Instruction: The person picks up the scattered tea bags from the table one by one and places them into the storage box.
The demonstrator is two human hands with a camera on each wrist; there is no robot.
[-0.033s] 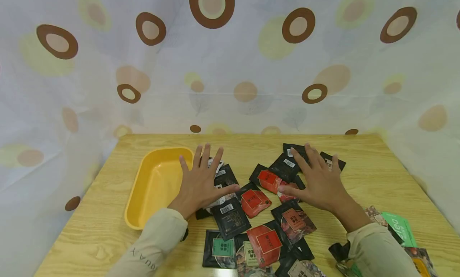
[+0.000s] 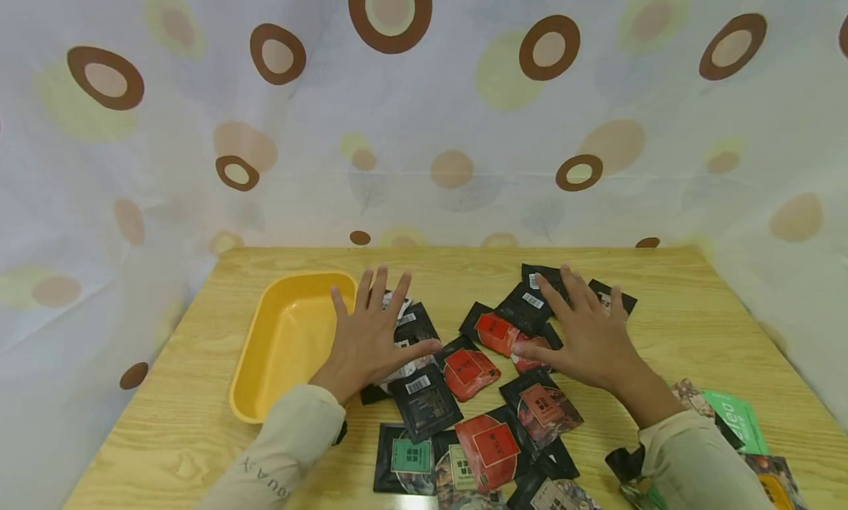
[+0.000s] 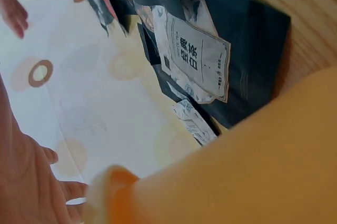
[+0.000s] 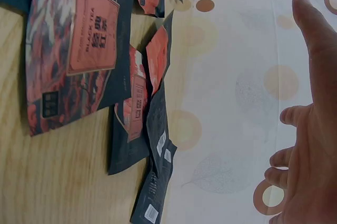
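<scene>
Both hands hover with fingers spread, holding nothing. The left hand (image 2: 371,344) is above the left side of a scattered pile of tea packets, beside a yellow tray (image 2: 248,370). Below it lie a white-labelled packet (image 3: 202,58) and a dark packet with a barcode (image 2: 424,403). Over the pile's right side, the right hand (image 2: 589,337) partly hides black packets (image 2: 523,307) and red-labelled ones. A "BLACK TEA" packet (image 4: 79,50) shows large in the right wrist view. Nearer the front lie a red packet (image 2: 490,451) and a green-labelled packet (image 2: 404,458).
A green packet (image 2: 735,422) and other packets lie at the right, partly behind the right sleeve (image 2: 702,458). The wooden table (image 2: 165,422) ends at a patterned white curtain (image 2: 430,127) at the back and sides. Several packets overlap along the front edge.
</scene>
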